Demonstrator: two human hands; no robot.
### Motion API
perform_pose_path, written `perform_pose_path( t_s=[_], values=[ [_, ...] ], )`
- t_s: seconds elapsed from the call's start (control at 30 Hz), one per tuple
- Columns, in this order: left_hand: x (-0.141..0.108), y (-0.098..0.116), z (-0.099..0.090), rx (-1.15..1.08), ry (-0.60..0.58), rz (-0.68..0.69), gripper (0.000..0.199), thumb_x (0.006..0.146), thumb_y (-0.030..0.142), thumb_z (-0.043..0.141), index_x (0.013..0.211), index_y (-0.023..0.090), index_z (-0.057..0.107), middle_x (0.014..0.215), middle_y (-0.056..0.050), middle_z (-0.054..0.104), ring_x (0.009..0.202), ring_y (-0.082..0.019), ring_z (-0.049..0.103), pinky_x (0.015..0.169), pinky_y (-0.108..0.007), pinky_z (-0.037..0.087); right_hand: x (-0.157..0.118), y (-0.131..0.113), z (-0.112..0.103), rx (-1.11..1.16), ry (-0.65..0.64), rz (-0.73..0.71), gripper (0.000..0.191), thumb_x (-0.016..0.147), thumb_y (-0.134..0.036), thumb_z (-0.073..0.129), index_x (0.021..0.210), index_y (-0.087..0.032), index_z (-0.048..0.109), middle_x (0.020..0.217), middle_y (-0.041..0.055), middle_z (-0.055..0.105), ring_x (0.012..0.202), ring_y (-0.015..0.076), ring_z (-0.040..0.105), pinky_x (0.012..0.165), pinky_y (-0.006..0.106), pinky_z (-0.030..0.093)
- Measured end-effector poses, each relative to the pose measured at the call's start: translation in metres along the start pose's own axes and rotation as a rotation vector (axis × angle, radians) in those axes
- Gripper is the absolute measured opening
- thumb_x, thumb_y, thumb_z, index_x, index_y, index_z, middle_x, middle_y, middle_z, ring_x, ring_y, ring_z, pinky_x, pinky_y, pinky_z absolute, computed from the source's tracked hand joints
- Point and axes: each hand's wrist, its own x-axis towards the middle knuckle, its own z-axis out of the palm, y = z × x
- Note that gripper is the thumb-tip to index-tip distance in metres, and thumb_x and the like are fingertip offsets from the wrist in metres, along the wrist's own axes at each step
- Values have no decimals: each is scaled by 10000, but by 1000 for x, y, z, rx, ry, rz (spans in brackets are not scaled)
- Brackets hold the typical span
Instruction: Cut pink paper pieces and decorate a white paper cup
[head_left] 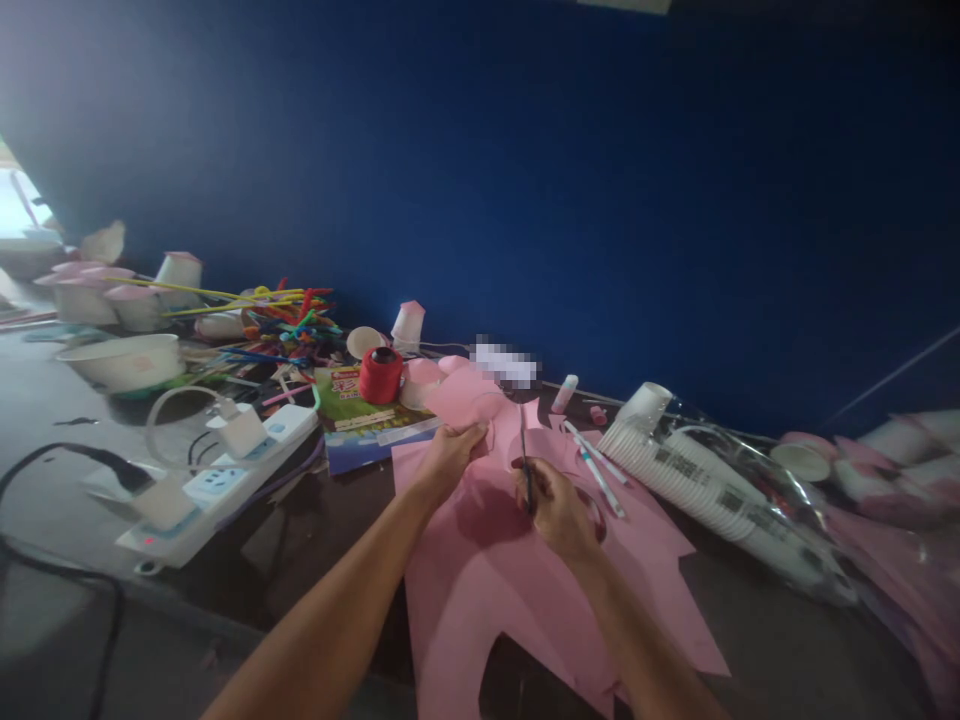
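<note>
The dark blue wall (480, 180) fills the upper part and is cut by the picture's edges. Before it is the dark table (300, 560), in large part covered. Large pink paper (457, 620) lies on it, its near end cut off and partly hidden by the forearms. To the right, a stack of paper cups (675, 485) lies in shiny plastic. The left hand (450, 458) pinches a pink piece (463, 393) over the large paper; some of its fingers are hidden. The right hand (556, 505) is curled around scissors (523, 435), just beside this piece; it partly hides the handles, and I cannot tell whether the blades are apart.
</note>
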Motion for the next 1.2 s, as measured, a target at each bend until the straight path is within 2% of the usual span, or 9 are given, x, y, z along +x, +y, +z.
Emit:
perform_pose_path(
  t_s=[0.23,0.57,0.93,1.2],
  values=[
    [-6,17,-5,113,-30,32,468,698,470,686,443,164,441,450,54,306,472,-60,232,468,-245,161,1,3,-5,49,-89,57,316,857,-423,570,1030,-161,608,654,-7,590,563,130,518,536,246,405],
    [-7,25,-6,64,11,-40,449,624,386,754,417,175,416,403,62,294,427,-47,219,424,-241,135,2,3,-12,72,-149,117,358,803,-471,644,989,-166,628,610,-30,549,526,119,481,504,236,362],
    [-10,37,-6,1,7,-102,356,611,285,783,432,173,495,356,60,331,397,-61,272,410,-227,209,-2,-11,-16,71,-191,125,382,819,-499,626,973,-149,624,578,-49,501,508,98,425,483,226,317],
    [-3,28,-17,-74,29,-116,376,575,219,794,402,163,465,370,61,345,396,-43,248,418,-230,175,-2,-12,-19,61,-228,140,428,806,-557,617,949,-153,621,555,-51,495,491,96,421,471,224,317]
  ],
)
